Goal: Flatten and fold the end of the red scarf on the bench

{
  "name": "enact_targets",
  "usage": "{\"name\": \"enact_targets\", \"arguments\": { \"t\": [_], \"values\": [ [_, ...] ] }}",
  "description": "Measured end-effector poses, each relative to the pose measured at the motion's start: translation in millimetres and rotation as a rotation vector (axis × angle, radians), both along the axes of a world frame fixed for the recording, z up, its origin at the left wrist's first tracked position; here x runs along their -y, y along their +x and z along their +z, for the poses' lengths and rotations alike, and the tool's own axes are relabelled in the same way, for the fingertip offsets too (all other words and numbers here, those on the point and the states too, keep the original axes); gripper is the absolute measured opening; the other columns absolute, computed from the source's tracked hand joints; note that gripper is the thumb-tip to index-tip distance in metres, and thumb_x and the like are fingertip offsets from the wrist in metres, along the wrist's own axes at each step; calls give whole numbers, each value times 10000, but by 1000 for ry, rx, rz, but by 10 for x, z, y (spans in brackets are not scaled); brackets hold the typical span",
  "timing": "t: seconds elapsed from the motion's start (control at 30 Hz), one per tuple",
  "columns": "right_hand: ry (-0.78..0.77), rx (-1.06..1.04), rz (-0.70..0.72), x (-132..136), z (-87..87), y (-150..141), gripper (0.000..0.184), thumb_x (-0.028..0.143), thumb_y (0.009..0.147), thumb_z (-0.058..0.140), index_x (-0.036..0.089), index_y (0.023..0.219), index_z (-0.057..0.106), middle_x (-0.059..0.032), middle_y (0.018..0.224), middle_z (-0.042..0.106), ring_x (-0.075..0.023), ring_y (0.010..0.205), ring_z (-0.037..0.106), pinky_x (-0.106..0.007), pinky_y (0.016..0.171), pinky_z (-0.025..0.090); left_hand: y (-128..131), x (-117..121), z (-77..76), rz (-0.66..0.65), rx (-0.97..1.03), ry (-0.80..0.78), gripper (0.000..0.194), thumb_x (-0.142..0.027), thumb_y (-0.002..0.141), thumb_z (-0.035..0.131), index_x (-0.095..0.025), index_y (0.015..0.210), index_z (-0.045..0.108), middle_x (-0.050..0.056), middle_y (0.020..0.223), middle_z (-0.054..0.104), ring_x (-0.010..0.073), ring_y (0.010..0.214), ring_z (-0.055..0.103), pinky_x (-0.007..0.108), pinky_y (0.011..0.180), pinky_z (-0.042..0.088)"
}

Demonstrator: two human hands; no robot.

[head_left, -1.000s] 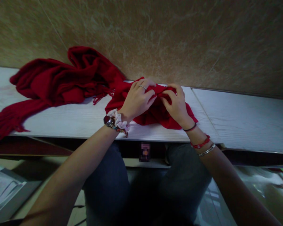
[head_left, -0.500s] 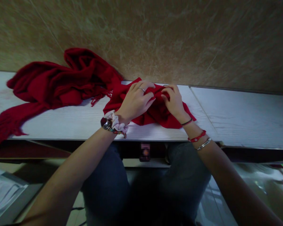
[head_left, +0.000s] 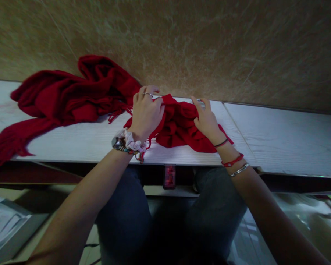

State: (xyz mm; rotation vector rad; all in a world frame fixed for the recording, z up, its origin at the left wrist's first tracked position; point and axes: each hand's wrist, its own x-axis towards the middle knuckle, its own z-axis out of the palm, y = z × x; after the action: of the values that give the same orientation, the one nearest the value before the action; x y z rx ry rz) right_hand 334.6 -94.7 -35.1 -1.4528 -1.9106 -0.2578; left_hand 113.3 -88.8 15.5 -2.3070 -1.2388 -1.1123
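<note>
A red scarf [head_left: 179,129] with a fringe lies crumpled on a white wood-grain ledge [head_left: 289,143], directly in front of me. Its larger heap [head_left: 63,95] is bunched to the left against the wall. My left hand [head_left: 146,112], wearing a ring, is closed at the left side of the crumpled part, with cloth at its thumb and curled fingers; the fingertips are partly hidden. At the right side of the cloth, my right hand [head_left: 207,121] rests with thumb and fingers apart, the palm side hidden from view.
Behind the ledge rises a brown marbled wall [head_left: 198,48]. My legs [head_left: 220,206] are below the ledge's front edge, with a small pixelated object [head_left: 169,177] between them. A grey tray of papers [head_left: 5,224] stands at the lower left.
My left hand has moved left, and the cloth near it has bunched into new folds. The fingers of my right hand have spread and straightened, with the hand slightly lower.
</note>
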Motion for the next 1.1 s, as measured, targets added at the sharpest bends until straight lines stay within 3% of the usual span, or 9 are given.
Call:
{"name": "enact_targets", "arguments": {
  "t": [0.1,0.2,0.33,0.43,0.53,0.67,0.83,0.97,1.1],
  "values": [
    [-3,85,69,-9,21,-85,677,25,670,414,255,1306,422,-84,1432,274,-310,1225,377,-554,935,385,50,-18,-48,-123,29,40,98,-235,820,521,-218,851,613,64,1171,558,301,1148,436,497,909,376],
    [-38,123,125,-55,20,-131,629,24,663,428,233,1255,477,-76,1419,315,-299,1279,310,-559,976,344,46,-44,-64,-151,50,28,113,-245,830,507,-221,870,610,67,1181,553,303,1166,420,506,931,354],
    [-93,66,124,-128,-8,-147,641,53,692,449,176,1319,399,-125,1241,517,-269,1148,453,-493,932,398,-35,-102,-50,-125,89,23,143,-288,850,482,-233,883,609,59,1195,539,301,1184,392,513,937,334],
    [-73,12,77,-163,-25,-167,602,100,741,479,177,1331,386,-105,1042,613,-251,981,535,-465,876,425,-93,-147,-39,-24,90,6,150,-298,852,485,-214,831,607,61,1177,542,306,1153,409,521,908,337],
    [-46,20,55,-184,-20,-190,411,155,802,475,187,1208,527,-93,968,613,-244,941,537,-444,860,425,-129,-182,-49,54,70,3,147,-298,854,488,-214,805,598,53,1158,551,293,1129,420,511,884,347],
    [-20,-4,60,-205,19,-182,223,183,833,467,183,948,658,-86,934,576,-226,925,533,-400,846,431,-170,-210,-84,59,73,24,130,-308,856,487,-233,831,590,27,1157,551,273,1137,408,501,880,344],
    [69,-146,84,-209,90,-90,179,194,821,478,189,863,652,-65,916,559,-209,917,539,-385,849,438,-248,-181,-98,68,31,79,129,-249,836,482,-229,780,596,29,1136,575,284,1100,460,496,850,375],
    [168,-245,4,-198,144,71,196,183,815,438,185,850,632,-76,918,559,-208,916,544,-396,859,436,-324,-170,-127,11,46,158,119,-247,814,491,-261,837,607,35,1124,592,281,1124,463,482,873,382],
    [189,-238,-21,-182,167,273,214,212,815,416,180,881,618,-96,959,547,-216,951,532,-401,839,448,-345,-182,-153,11,26,103,135,-243,809,488,-258,853,615,44,1150,583,286,1165,439,490,915,360]
  ]
}}
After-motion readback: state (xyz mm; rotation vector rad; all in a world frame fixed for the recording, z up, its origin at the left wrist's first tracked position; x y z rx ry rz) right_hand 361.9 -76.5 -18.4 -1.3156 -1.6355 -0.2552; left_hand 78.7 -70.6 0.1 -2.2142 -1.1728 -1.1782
